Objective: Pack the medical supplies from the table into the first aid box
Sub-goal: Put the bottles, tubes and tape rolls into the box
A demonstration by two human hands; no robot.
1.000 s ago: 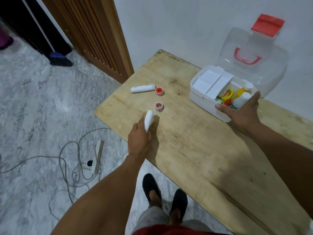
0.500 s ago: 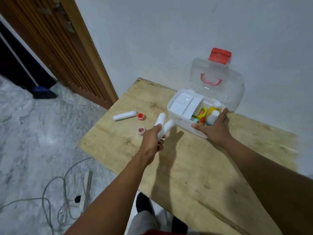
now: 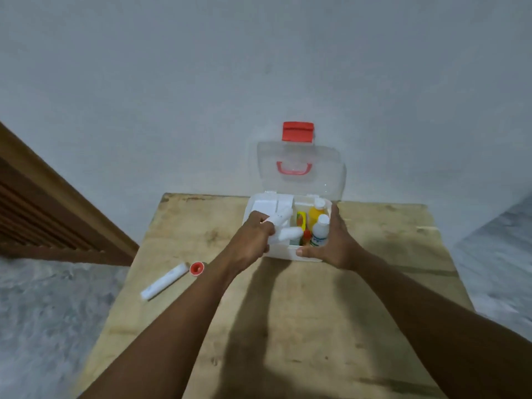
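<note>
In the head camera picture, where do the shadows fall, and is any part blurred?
Head view: the arms cast dark shadows on the table, toward the camera; the left hand and the white rolls it holds are motion-blurred; the wide lens bends the table's edges.

I am seeing a grey plastered wall (image 3: 201, 82) rising behind, a slatted wooden door (image 3: 43, 214) leaning into view left, marbled floor (image 3: 51, 312) spreading below.
</note>
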